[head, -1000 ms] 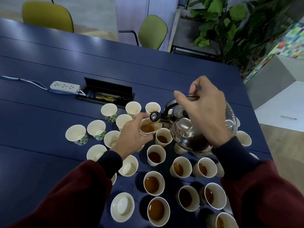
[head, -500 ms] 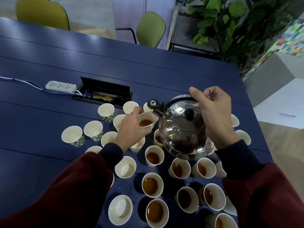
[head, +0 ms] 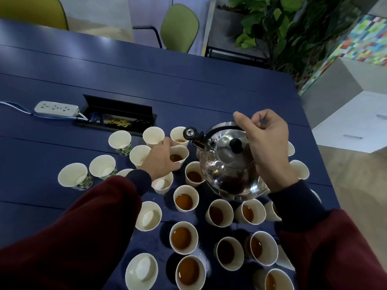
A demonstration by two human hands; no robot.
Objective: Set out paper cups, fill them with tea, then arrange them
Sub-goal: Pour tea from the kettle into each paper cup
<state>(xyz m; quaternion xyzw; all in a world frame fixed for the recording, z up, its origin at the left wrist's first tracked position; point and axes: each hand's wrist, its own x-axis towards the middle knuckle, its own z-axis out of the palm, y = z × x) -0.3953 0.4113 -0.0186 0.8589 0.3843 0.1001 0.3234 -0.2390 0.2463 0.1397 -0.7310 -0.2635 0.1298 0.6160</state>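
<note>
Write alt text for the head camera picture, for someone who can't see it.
A person's left hand grips a paper cup of tea while the right hand holds a steel kettle by its handle above a dark blue table. Around them stand many paper cups, some filled with tea, others empty.

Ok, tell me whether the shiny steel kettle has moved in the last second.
Yes. The shiny steel kettle has tipped back level, its spout swinging up and right, away from the black recessed cable box.
</note>
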